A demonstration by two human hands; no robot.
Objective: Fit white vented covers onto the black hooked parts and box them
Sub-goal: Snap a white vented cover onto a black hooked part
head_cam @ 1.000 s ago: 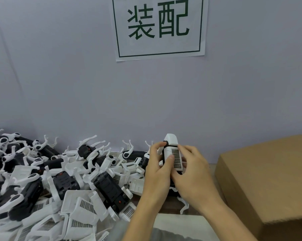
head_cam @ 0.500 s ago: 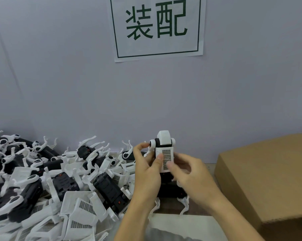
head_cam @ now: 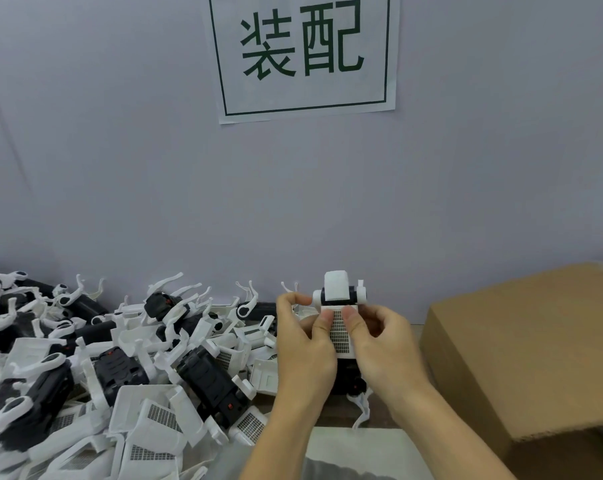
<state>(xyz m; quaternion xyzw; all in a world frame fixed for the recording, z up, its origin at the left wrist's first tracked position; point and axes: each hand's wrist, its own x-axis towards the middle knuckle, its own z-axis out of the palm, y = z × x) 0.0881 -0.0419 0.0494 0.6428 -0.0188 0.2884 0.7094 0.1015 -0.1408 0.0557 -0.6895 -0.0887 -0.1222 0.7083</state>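
Note:
Both hands hold one assembly upright in front of the wall: a white vented cover (head_cam: pixel 339 325) over a black hooked part (head_cam: pixel 349 374) whose white hook (head_cam: pixel 361 407) hangs below. My left hand (head_cam: pixel 305 344) grips its left side, thumb on the vent grille. My right hand (head_cam: pixel 385 344) grips the right side, thumb also on the grille. The cover's white cap and side rollers stick out above my fingers.
A big heap of loose white vented covers (head_cam: pixel 154 415) and black hooked parts (head_cam: pixel 210 382) fills the left of the table. A brown cardboard box (head_cam: pixel 522 362) stands at the right. A paper sign (head_cam: pixel 303 53) hangs on the grey wall.
The assembly has turned to face me squarely and shifted slightly right. Both thumbs now press on the vent grille; before, the right fingers were beside it.

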